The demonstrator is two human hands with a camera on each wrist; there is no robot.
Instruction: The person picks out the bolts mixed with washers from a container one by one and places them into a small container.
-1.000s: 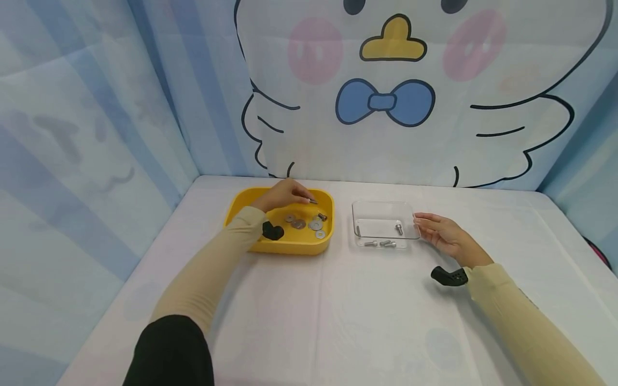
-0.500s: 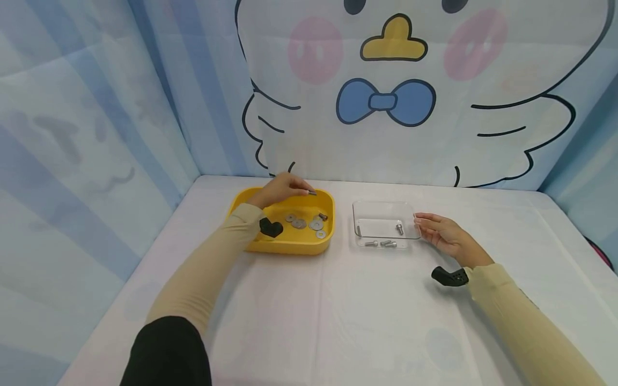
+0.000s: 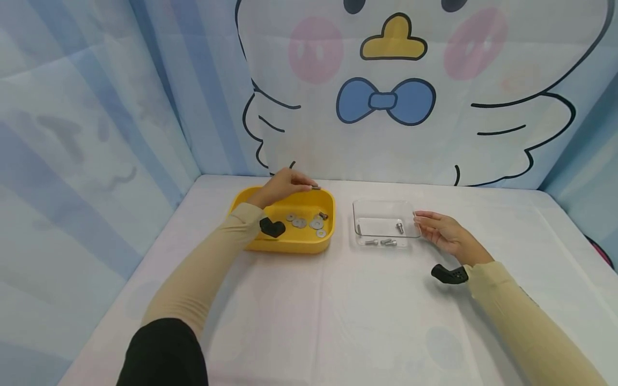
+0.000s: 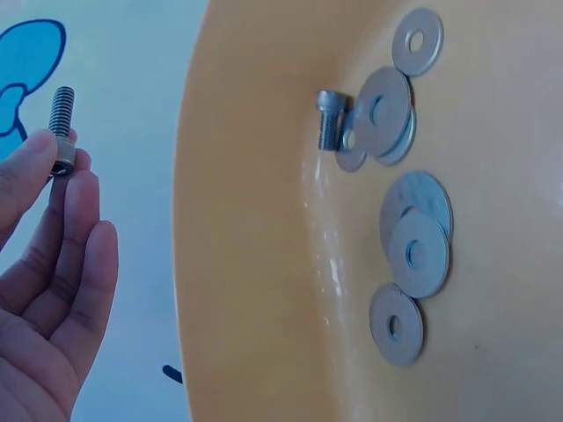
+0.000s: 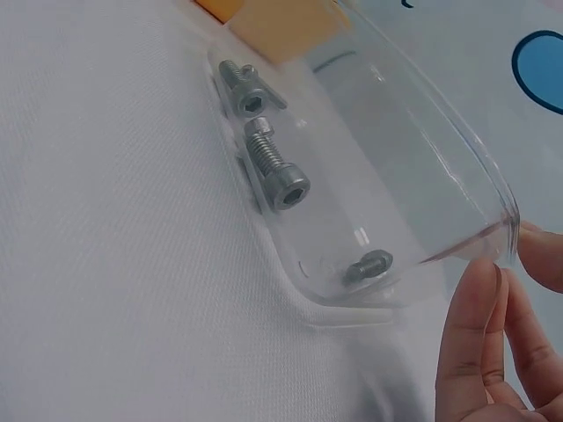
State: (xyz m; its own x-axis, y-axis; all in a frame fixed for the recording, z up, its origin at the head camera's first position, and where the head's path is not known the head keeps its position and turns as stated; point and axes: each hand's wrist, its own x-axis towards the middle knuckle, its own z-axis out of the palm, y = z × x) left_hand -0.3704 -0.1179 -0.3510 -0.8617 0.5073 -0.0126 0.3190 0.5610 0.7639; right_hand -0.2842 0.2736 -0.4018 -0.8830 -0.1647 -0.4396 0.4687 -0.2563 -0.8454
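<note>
My left hand (image 3: 285, 187) pinches a socket-head bolt (image 4: 62, 127) by its head between thumb and fingers, over the far rim of a yellow tray (image 3: 289, 247). In the left wrist view the bolt's threaded end points up. Inside that tray lie several flat washers (image 4: 420, 255), partly overlapping, and one more bolt (image 4: 332, 119) beside them. To the right, my right hand (image 3: 444, 234) pinches the right rim of a clear plastic box (image 5: 413, 132), which stands on the table. Several socket-head bolts (image 5: 286, 185) lie in the box.
A white cloth covers the table (image 3: 367, 316). Right behind it hangs a curtain (image 3: 386, 150) with a cartoon print, and another curtain (image 3: 96, 161) runs along the left side. A gap separates the tray and the box.
My left hand has risen a little and moved toward the tray's far rim, with the bolt still pinched. My right hand has stayed on the box.
</note>
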